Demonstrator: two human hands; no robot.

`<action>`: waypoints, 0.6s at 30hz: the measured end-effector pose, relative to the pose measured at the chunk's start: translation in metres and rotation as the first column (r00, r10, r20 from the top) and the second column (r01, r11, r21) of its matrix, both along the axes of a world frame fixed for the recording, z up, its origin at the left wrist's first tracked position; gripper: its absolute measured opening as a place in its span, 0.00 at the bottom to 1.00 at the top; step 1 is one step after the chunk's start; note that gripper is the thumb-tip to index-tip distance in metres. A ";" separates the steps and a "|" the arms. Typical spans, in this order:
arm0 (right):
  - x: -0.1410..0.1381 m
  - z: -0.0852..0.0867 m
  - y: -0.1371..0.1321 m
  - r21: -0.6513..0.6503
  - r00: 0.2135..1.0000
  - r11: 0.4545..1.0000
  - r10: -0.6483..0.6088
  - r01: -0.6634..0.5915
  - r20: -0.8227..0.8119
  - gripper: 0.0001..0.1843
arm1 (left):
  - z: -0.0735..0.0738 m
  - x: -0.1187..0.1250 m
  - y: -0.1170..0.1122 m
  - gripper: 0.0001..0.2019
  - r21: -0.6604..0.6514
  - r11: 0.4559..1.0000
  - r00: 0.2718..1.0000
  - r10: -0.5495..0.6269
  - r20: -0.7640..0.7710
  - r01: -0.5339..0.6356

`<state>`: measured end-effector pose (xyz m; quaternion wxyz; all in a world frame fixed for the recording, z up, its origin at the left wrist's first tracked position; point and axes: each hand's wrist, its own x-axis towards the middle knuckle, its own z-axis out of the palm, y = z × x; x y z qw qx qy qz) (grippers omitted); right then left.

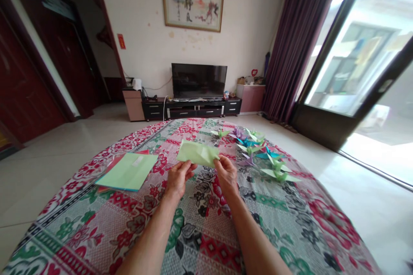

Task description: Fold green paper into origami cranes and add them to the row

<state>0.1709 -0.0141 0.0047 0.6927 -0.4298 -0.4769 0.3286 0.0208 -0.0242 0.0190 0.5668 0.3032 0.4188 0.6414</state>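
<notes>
A light green sheet of paper [197,153], creased and roughly rectangular, is held up above the table between both hands. My left hand [179,176] pinches its lower left edge, the thumb on the near side. At the lower right corner, my right hand [226,172] has its fingers closed on the same paper. To the left lies a stack of coloured paper [129,172], green on top with red and blue edges showing beneath. Several folded paper cranes [280,174] in green, blue and purple stand to the right of my right hand.
A patterned floral cloth [200,223] covers the round table. Beyond it, a television [199,80] stands on a low black cabinet [193,109] against the wall. A purple curtain [287,47] and a glass door [348,64] are on the right.
</notes>
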 end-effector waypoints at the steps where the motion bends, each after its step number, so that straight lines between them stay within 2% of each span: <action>1: 0.000 0.000 0.000 -0.003 0.998 0.999 -0.039 0.039 0.048 0.15 | 0.000 0.001 0.000 0.11 -0.002 1.000 1.000 0.005 0.002 -0.005; 4: -0.001 0.003 -0.003 0.007 0.998 0.999 -0.042 0.042 0.051 0.15 | 0.001 0.002 0.000 0.10 -0.016 0.999 0.998 0.032 0.047 -0.031; 9: -0.010 0.012 -0.011 -0.040 0.973 0.981 0.183 -0.190 -0.141 0.19 | 0.003 0.005 0.001 0.07 -0.047 0.997 0.983 0.065 0.170 -0.058; 12: -0.015 0.013 -0.013 -0.059 0.942 0.963 0.242 -0.262 -0.234 0.23 | 0.004 0.008 0.000 0.07 -0.058 0.996 0.972 0.074 0.223 -0.062; 15: -0.019 0.011 -0.012 -0.047 0.928 0.963 0.242 -0.265 -0.284 0.22 | 0.005 0.011 -0.001 0.07 -0.055 0.997 0.970 0.059 0.238 -0.047; 18: -0.020 0.011 -0.011 -0.019 0.934 0.974 0.212 -0.227 -0.287 0.21 | 0.005 0.014 -0.003 0.08 -0.033 0.999 0.983 0.029 0.180 -0.023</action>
